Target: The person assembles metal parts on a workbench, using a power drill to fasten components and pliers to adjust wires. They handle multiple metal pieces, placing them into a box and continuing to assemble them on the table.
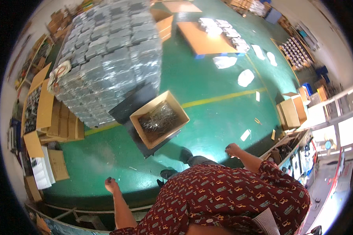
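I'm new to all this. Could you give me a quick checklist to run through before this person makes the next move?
1. Box open on top: ok, thin grey pieces show inside.
2. Left hand empty: cannot tell, too small in view.
3. Right hand empty: cannot tell, same reason.
4. Hands at the box: not ok, both are held apart from it.
5. Floor free of litter: not ok, a white sheet lies beyond the right hand.
6. Stack wrapped: ok, shiny film shows on its near side.
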### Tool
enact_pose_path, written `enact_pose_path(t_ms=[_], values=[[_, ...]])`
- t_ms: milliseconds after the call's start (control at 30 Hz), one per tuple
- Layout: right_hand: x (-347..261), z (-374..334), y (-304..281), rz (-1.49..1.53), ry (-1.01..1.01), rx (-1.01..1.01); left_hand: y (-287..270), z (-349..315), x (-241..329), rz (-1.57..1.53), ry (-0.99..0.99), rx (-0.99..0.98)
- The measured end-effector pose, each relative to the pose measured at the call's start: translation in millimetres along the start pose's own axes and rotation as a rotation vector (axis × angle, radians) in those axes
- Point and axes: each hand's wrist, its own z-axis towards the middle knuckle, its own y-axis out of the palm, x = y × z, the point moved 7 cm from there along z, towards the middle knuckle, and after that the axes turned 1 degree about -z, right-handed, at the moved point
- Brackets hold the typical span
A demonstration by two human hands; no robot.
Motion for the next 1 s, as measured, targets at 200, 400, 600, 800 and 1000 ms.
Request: enact_pose_path(t_ms=[200,400,600,800,1000], values=[[32.1,-17.6,19.4,0.193,0.302,-0.089,171.0,-40.0,83.9,0.088,0.271,-0.344],[111.2,38.7,-41.2,0.055,0.127,-0.137,298.2,-192.5,109.3,0.534,0.466,-0.572],[89.0,149.0,-211.1,0.240,0.000,0.215,397.4,-222.8,146.4,0.780,0.637,-0.740],[9.4,252.4,-295.4,0.229,-0.119,0.130,531.7,-213.6,282.3,0.408,0.592,-0.751],[-27.6,346.1,-298.1,0.291,-0.104,-0.114,631.3,-160.2,307.7,0.415,0.488,-0.729]])
